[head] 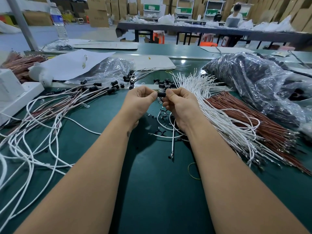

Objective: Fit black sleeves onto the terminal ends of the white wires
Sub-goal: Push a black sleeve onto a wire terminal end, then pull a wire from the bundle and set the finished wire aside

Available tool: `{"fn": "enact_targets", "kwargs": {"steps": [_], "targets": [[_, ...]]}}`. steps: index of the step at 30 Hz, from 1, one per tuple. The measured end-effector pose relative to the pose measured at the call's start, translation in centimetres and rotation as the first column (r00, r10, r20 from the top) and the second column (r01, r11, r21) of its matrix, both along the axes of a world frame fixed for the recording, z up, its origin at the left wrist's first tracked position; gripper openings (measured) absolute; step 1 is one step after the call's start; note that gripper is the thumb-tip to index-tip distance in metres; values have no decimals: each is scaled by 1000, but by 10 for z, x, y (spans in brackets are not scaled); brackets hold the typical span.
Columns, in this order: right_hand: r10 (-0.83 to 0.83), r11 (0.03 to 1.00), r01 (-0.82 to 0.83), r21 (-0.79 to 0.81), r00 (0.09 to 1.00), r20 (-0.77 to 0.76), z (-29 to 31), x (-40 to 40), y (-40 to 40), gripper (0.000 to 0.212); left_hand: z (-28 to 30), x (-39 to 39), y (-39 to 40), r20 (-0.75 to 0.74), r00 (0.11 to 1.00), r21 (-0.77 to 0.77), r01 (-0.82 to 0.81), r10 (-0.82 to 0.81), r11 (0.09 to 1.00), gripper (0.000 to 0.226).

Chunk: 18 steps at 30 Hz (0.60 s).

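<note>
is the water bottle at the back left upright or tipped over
Upright. The water bottle stands on its base at the far left of the table, cap at the top. It only looks slanted because of the wide-angle lens.

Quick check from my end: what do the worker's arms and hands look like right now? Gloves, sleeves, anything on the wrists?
Both arms are bare from the bottom edge of the frame up to the fingers: no sleeves in view. The left hand and right hand wear no gloves, rings or watch. Fingernails are short and unpainted. A small dark mark sits near the left wrist; what it is cannot be told.
</note>
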State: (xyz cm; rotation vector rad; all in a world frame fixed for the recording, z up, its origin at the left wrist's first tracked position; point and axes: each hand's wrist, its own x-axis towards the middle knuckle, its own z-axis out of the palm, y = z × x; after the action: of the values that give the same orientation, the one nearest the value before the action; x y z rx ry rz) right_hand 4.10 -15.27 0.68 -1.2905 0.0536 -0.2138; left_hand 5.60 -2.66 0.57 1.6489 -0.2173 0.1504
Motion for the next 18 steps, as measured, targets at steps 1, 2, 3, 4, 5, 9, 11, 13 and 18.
{"fn": "enact_targets", "kwargs": {"steps": [1,2,3,4,5,9,11,13,18], "targets": [[1,1000,-1,12,1000,8,2,-1,0,16,1,0,0,-1,1000,5,-6,6,1000,17],[-13,1000,12,21,1000,28,5,-3,0,15,1,0,0,-1,1000,8,-15,15,1000,17],[-43,998,41,39,998,56,9,-4,-1,14,2,0,2,-1,999,0,-36,36,999,16],[-91,993,85,78,992,82,14,-5,-3,12,3,1,5,-8,998,-22,-67,67,997,16],[-156,981,143,130,983,97,19,-6,-8,10,5,3,10,-27,995,-60,-102,100,993,16],[-312,947,304,107,948,69,29,-15,-24,6,9,8,30,-137,984,-348,-153,111,925,16],[-163,970,170,-173,985,55,27,-15,-17,3,10,7,32,-135,989,-440,-114,60,891,18],[-6,876,11,-483,1000,12,24,-9,-5,6,12,5,31,-96,995,-519,-36,-16,854,20],[-59,355,57,-933,998,39,22,23,13,20,17,4,32,-7,988,-659,110,-152,744,22]]}}
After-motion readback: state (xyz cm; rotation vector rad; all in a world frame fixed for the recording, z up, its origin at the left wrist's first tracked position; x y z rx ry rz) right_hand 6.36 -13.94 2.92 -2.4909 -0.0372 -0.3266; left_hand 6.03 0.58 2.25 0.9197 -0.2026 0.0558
